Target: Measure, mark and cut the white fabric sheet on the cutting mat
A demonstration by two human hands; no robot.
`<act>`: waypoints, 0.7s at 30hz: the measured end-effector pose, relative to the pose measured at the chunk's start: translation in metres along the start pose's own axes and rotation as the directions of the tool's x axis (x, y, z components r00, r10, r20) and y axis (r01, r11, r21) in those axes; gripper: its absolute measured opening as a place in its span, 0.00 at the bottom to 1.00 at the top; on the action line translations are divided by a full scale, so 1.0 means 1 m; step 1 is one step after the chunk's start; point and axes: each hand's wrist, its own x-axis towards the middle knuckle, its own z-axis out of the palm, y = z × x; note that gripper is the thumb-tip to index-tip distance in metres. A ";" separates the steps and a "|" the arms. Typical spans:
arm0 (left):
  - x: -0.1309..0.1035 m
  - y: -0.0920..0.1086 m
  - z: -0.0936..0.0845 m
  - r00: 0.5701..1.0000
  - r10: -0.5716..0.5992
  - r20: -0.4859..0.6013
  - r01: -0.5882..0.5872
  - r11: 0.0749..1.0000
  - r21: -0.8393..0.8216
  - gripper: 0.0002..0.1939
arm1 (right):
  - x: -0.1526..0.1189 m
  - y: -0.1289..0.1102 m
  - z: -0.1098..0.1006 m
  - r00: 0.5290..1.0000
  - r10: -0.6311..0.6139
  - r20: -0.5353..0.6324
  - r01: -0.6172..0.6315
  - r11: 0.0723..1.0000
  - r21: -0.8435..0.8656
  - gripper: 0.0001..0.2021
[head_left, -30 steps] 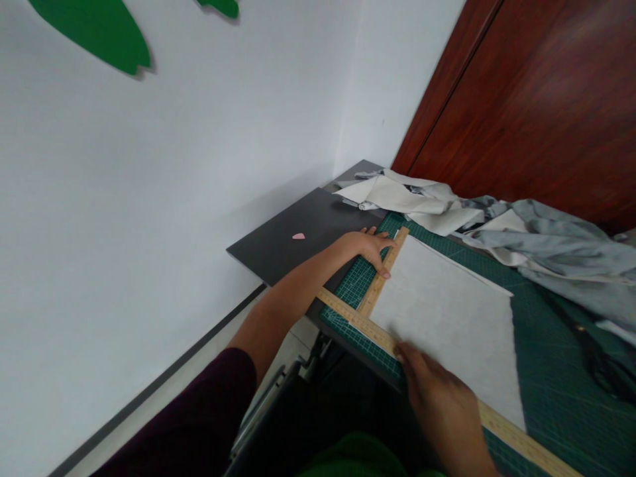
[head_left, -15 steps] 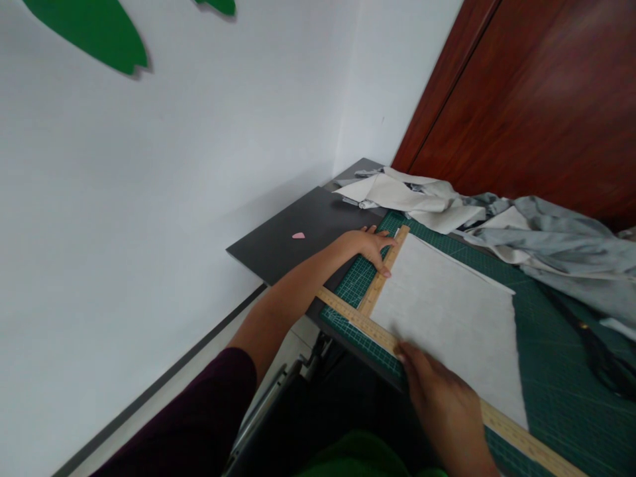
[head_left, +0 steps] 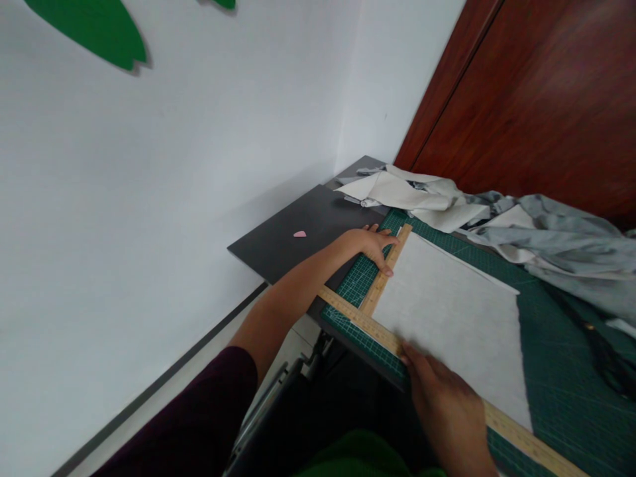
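A pale cloth piece (head_left: 457, 311) lies flat on a green gridded cutting mat (head_left: 571, 377). My left hand (head_left: 375, 248) spreads its fingers over the far part of a short wooden ruler (head_left: 376, 291), which runs along the cloth's left side. Square to it, a long wooden ruler (head_left: 348, 310) follows the cloth's near edge and sticks out past the mat's left corner. My right hand (head_left: 444, 394) is closed over the long ruler's middle, thumb side near its front edge. Its fingertips are partly hidden.
Crumpled grey and white fabric (head_left: 571, 232) is heaped along the back by a reddish-brown wooden door (head_left: 556, 86). Black scissors (head_left: 603, 351) lie at the right. A pink chip (head_left: 299, 234) sits on the dark tabletop (head_left: 278, 245) beside the white wall (head_left: 199, 132).
The camera view has shifted very slightly. Both hands, the rulers and the cloth keep their places relative to one another.
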 end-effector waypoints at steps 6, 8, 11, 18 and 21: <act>-0.001 0.001 0.000 1.000 -0.006 0.001 0.006 1.000 0.023 0.65 | 0.001 -0.001 -0.001 1.000 0.008 -0.010 -0.008 1.000 -0.028 0.17; -0.001 0.002 -0.001 1.000 -0.005 0.002 0.005 1.000 0.028 0.66 | 0.000 -0.001 -0.001 1.000 0.010 -0.019 -0.011 1.000 -0.029 0.17; -0.002 0.002 -0.001 1.000 0.000 0.002 0.000 0.999 0.032 0.65 | -0.001 -0.001 0.000 1.000 0.006 -0.027 -0.007 0.999 -0.031 0.17; -0.001 0.001 0.000 1.000 0.005 -0.013 -0.005 1.000 0.004 0.66 | 0.000 -0.001 -0.002 0.999 -0.010 -0.035 0.009 0.999 -0.037 0.17; -0.001 0.001 -0.001 1.000 -0.003 -0.004 0.003 1.000 0.028 0.65 | 0.001 -0.001 -0.001 0.999 -0.018 -0.043 0.016 0.999 -0.044 0.18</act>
